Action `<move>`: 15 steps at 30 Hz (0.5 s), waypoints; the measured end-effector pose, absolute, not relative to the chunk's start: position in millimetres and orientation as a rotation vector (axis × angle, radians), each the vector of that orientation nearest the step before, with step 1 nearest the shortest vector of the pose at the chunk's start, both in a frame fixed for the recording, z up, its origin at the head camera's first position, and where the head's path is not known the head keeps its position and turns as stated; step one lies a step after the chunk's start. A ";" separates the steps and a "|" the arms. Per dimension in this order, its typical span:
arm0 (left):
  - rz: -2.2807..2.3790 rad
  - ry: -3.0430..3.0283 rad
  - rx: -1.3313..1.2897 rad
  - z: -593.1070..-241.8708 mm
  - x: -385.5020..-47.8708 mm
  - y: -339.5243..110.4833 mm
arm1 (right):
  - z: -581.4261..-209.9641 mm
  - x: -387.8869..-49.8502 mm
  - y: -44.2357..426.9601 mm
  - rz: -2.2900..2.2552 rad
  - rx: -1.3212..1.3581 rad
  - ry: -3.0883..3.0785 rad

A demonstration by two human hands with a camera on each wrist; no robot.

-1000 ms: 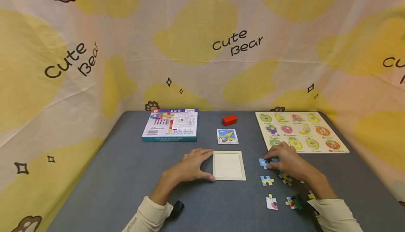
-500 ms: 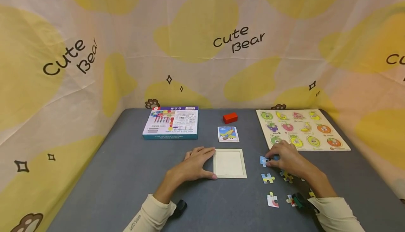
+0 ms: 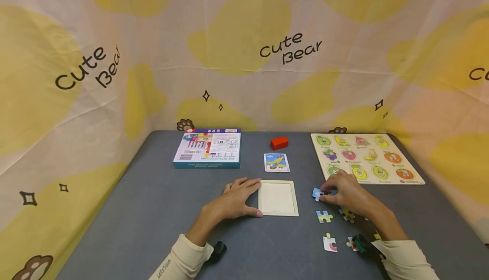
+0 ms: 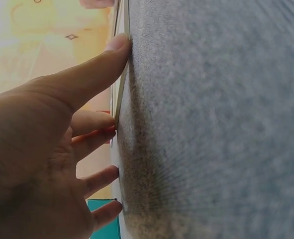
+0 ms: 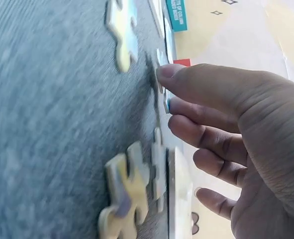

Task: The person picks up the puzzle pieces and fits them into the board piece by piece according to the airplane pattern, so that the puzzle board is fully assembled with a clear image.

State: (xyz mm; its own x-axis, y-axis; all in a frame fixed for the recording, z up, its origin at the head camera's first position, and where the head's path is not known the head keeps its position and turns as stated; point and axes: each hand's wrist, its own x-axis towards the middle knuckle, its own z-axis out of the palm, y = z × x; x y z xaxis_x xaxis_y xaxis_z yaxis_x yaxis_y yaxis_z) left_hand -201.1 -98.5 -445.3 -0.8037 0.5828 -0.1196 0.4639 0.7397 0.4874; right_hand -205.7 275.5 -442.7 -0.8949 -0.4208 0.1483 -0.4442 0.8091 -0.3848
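Observation:
A pale square puzzle tray lies in the middle of the table. Along its left edge my left hand rests thumb and fingertips, spread apart; the left wrist view shows the thumb touching the tray's side. To the right of the tray, my right hand pinches a blue jigsaw piece between thumb and index finger, close to the tabletop. Another blue piece is mostly hidden behind that hand. Nearer me lie a blue-yellow piece, a yellow-brown piece and a white-pink piece.
A picture card with a plane lies behind the tray, and a red block stands farther back. At the back left is a flat box. The fruit board lies just beyond my right hand. More pieces lie under the right forearm.
The pinched blue piece has shifted slightly left and turned a little in my right hand's fingers. My left hand stays on the tray's edge. The head view has moved slightly.

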 end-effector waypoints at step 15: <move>0.672 2.649 0.838 -446.1 -201.7 -100.6 | -434.8 -215.2 225.2 0.617 0.873 -2.892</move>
